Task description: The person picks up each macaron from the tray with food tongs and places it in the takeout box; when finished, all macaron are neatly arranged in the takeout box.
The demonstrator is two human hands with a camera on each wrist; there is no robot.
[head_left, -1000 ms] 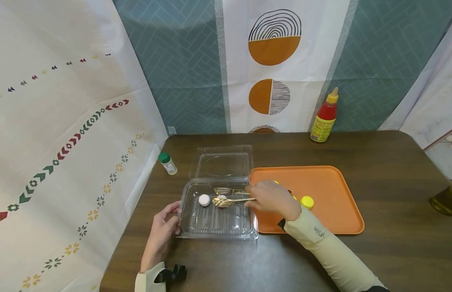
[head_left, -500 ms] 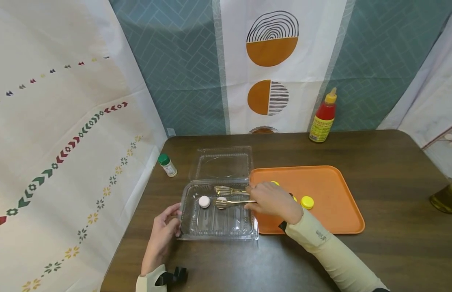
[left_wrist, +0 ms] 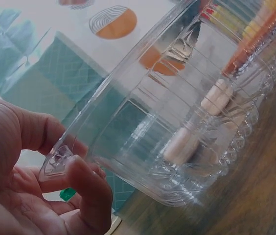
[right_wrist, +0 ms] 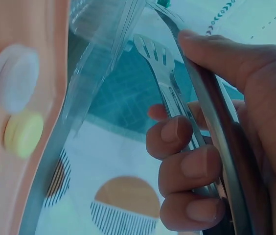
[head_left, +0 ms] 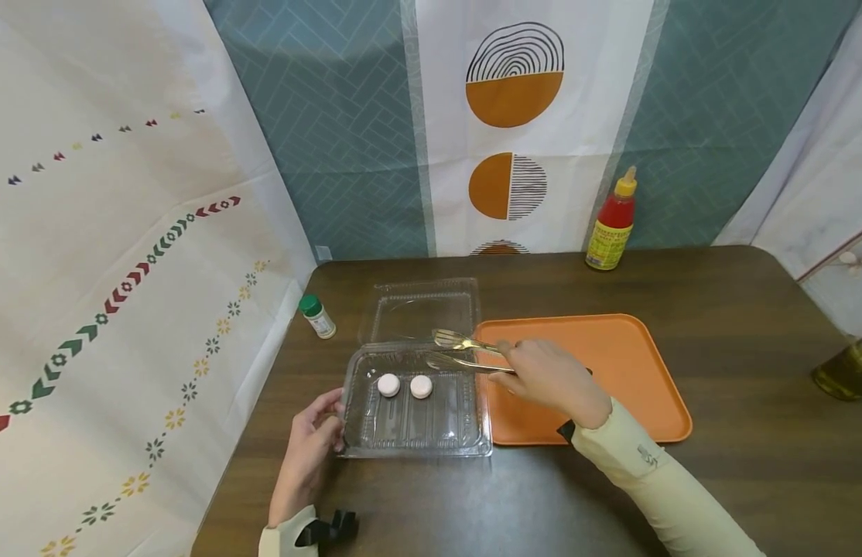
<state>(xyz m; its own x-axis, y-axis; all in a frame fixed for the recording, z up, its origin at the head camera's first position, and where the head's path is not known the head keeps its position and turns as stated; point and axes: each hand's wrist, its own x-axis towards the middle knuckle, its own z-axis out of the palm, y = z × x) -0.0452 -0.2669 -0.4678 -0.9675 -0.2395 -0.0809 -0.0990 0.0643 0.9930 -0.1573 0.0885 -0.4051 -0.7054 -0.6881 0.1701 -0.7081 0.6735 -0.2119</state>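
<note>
the right fingers point(right_wrist: 189, 165) grip gold, slotted tongs point(head_left: 453, 340); the left fingers point(left_wrist: 91, 191) pinch a clear, ribbed container point(head_left: 419, 427).

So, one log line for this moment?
left hand: holds open clamshell container by edge | right hand: grips gold tongs, spread | container: two pale macarons | orange tray: pale macaron, two yellow macarons

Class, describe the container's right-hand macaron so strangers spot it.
On the table, find the orange tray, then the clear plastic container left of it. Of the two pale ones inside, pick the macaron nearer the tray, farther from the left hand.
</note>
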